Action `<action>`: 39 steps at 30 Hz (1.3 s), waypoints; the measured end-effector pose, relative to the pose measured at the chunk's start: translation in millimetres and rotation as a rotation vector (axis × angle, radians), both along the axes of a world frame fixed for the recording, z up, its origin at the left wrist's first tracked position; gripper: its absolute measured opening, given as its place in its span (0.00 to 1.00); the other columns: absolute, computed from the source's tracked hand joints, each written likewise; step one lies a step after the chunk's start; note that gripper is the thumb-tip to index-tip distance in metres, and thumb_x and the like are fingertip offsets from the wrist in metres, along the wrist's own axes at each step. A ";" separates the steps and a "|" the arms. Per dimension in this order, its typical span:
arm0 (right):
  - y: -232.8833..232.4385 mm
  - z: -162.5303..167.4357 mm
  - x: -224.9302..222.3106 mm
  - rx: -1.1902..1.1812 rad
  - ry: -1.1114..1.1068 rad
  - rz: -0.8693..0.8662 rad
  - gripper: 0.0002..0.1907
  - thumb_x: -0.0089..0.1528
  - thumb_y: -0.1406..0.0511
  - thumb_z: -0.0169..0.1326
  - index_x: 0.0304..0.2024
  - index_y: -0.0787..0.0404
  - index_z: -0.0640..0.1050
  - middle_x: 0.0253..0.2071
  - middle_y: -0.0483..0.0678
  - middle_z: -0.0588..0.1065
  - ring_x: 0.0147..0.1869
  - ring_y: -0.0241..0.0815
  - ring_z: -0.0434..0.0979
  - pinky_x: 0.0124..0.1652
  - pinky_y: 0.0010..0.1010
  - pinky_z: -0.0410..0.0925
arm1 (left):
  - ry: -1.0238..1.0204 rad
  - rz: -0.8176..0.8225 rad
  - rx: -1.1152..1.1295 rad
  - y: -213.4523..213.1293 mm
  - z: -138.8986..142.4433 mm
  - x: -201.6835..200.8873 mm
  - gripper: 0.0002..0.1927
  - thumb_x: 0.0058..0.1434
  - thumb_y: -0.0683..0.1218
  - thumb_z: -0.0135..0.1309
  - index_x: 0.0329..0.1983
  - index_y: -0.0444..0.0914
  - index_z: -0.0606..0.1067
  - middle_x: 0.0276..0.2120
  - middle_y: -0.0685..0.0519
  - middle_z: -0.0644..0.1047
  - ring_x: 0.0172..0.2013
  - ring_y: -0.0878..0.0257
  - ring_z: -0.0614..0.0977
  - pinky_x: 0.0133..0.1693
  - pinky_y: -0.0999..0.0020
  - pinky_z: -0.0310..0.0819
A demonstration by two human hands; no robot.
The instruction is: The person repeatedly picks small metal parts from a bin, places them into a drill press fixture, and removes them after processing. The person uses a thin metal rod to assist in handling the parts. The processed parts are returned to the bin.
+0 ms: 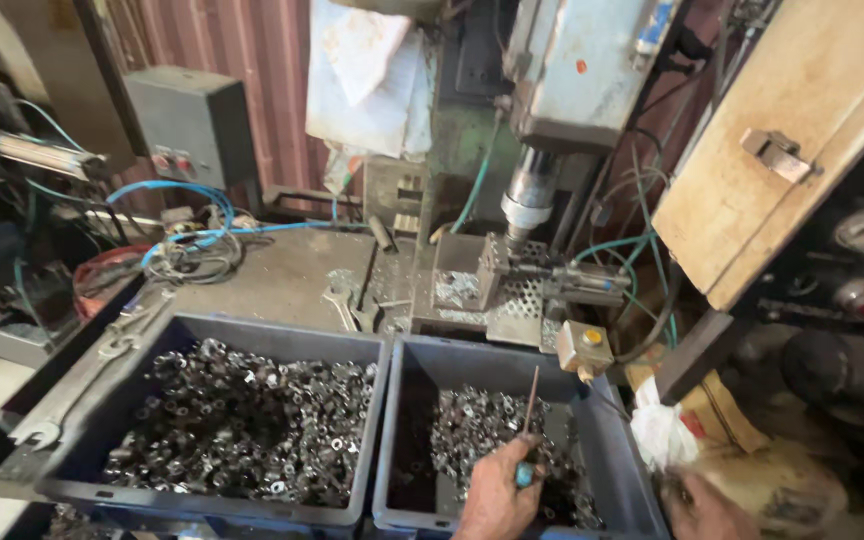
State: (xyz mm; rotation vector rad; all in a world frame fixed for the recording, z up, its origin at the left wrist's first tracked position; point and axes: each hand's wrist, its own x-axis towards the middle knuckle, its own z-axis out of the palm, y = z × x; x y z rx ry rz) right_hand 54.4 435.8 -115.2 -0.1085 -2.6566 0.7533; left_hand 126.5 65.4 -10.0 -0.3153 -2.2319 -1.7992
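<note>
My left hand (497,495) is low in the middle, over the right grey bin (397,420), which holds a heap of small metal nuts (482,425). Its fingers are closed around a thin metal rod with a blue-green handle (528,425) that points up and away. My right hand (702,505) sits at the bottom right, outside that bin, and is blurred. It lies against a yellowish plastic bag (777,490), with a crumpled white bag (660,432) just above it. Its grip cannot be made out.
The left grey bin (282,340) is full of metal nuts. A wrench (47,425) lies along its left side. Behind the bins stands a drill press (530,195) with a perforated fixture (512,295), blue hoses (182,230), a grey switch box (192,120) and a wooden panel (782,140) at right.
</note>
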 end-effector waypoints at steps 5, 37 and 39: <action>-10.4 -6.6 -9.4 -0.214 0.003 0.028 0.23 0.58 0.67 0.62 0.56 0.62 0.77 0.44 0.50 0.83 0.48 0.37 0.83 0.49 0.31 0.74 | -0.138 0.049 0.027 0.9 -5.1 -3.2 0.35 0.58 0.40 0.55 0.70 0.40 0.62 0.38 0.40 0.81 0.42 0.43 0.83 0.45 0.54 0.76; -94.3 -40.4 11.0 -0.931 0.098 0.226 0.13 0.60 0.69 0.60 0.46 0.69 0.80 0.37 0.51 0.84 0.41 0.36 0.83 0.43 0.26 0.75 | 0.170 0.271 -1.257 -24.7 170.2 -206.7 0.09 0.59 0.45 0.52 0.31 0.39 0.83 0.34 0.41 0.83 0.39 0.45 0.86 0.43 0.53 0.81; -95.6 -31.7 15.0 -0.934 0.038 0.201 0.12 0.60 0.69 0.60 0.46 0.68 0.80 0.38 0.50 0.84 0.41 0.36 0.84 0.43 0.27 0.75 | 0.142 0.234 -1.054 -32.7 165.3 -210.9 0.09 0.56 0.46 0.56 0.36 0.39 0.83 0.34 0.39 0.82 0.39 0.43 0.85 0.44 0.52 0.78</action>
